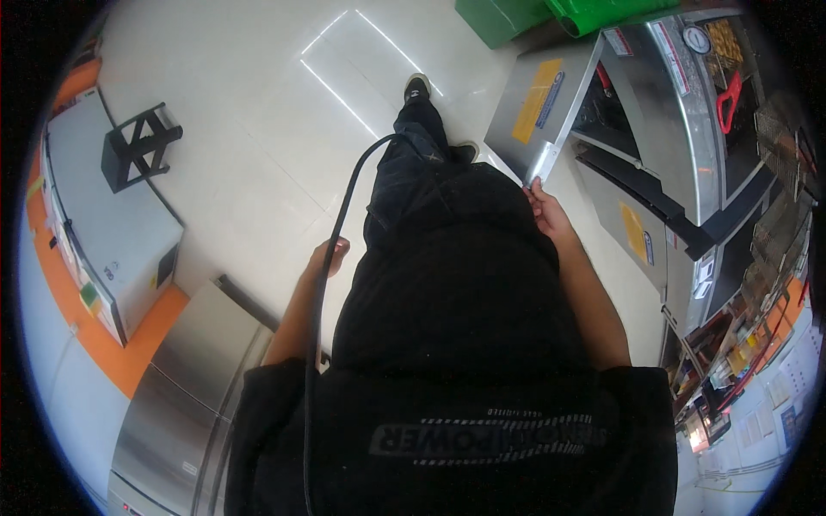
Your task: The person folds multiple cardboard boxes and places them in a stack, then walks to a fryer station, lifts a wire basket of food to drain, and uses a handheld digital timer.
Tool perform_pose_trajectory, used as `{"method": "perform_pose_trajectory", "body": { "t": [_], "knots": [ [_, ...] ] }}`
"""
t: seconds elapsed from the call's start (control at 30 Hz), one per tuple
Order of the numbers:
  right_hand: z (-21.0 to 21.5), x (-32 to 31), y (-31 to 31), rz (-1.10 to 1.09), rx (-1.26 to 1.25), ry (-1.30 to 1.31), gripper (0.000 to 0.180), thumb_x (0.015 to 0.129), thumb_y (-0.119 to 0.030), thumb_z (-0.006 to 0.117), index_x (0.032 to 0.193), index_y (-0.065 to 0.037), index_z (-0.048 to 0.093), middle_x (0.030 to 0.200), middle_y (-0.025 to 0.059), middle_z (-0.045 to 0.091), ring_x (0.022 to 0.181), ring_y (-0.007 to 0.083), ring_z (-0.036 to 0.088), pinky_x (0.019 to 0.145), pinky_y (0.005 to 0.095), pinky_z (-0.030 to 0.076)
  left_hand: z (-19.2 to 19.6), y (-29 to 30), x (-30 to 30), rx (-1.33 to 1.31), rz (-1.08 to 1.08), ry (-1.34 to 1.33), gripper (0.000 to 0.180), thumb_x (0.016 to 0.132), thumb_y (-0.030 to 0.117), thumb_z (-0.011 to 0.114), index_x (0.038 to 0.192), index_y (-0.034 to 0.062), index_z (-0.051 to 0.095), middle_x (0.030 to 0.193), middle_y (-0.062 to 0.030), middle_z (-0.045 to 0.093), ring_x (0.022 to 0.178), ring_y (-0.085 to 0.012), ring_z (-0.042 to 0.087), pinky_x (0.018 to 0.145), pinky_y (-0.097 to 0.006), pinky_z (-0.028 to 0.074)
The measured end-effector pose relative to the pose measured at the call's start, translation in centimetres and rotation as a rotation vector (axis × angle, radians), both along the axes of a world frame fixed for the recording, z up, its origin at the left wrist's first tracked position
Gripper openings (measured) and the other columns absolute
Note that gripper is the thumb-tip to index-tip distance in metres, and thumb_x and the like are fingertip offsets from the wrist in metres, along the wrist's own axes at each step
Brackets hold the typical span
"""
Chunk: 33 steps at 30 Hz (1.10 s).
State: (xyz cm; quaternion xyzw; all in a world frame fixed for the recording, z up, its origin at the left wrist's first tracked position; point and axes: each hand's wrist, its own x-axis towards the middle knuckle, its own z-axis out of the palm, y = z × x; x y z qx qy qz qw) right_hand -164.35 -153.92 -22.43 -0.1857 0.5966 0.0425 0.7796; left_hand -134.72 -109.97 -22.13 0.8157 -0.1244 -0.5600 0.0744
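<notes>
- View looks straight down the wearer's black shirt to the pale tiled floor [258, 103].
- Right hand [545, 211] is closed on the lower corner of a steel door [542, 103], fingers wrapped over its edge.
- The door carries a yellow label and swings out from a steel cabinet [680, 129] just right of the grip; it stands partly open, judged mid-swing, neither shut nor fully wide.
- Behind the door, dark inner parts of the cabinet show.
- Left hand [329, 256] hangs loosely curled beside a black hose [344, 206], touching or almost touching it; whether it grips the hose cannot be told.
- The hose runs from near the shoes [417, 86], past that hand, down the shirt.
- Far left of the hands: a steel counter [198, 361], a grey chest [103, 198] and a black stool [138, 150].
- Green bins [533, 15] sit beyond the door.
</notes>
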Motion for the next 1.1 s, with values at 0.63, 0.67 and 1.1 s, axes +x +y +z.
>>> {"method": "perform_pose_trajectory", "body": {
  "t": [0.63,0.67,1.1],
  "knots": [
    [1.1,1.6,-0.7,0.337,-0.025,0.08,0.064,0.098,-0.056,0.055,0.119,0.004,0.066,0.113,0.0189,0.07,0.102,0.0264,0.067,0.094,0.0401,0.051,-1.9,-9.5,1.2,-0.261,-0.079,-0.049,0.035,0.102,0.031,0.055,0.118,0.0021,0.064,0.109,-0.0136,0.07,0.104,-0.0222,0.065,0.094,-0.037,0.05],
    [1.0,3.3,0.0,0.444,-0.09,0.098,0.066,0.098,-0.057,0.056,0.12,0.005,0.066,0.114,0.0194,0.07,0.102,0.0273,0.067,0.093,0.0402,0.05,-2.0,-6.8,1.8,-0.223,0.012,-0.017,0.034,0.102,0.031,0.055,0.118,0.002,0.064,0.108,-0.0113,0.069,0.101,-0.0214,0.065,0.093,-0.037,0.051],
    [1.6,4.6,-0.5,0.546,-0.253,0.11,0.067,0.096,-0.054,0.061,0.114,0.01,0.068,0.103,0.0182,0.072,0.092,0.0259,0.069,0.085,0.0363,0.052,-2.5,-4.8,3.3,-0.159,-0.043,-0.058,0.033,0.101,0.03,0.055,0.117,0.0036,0.064,0.1,-0.0101,0.07,0.085,-0.0182,0.064,0.082,-0.035,0.052]
  ]
}}
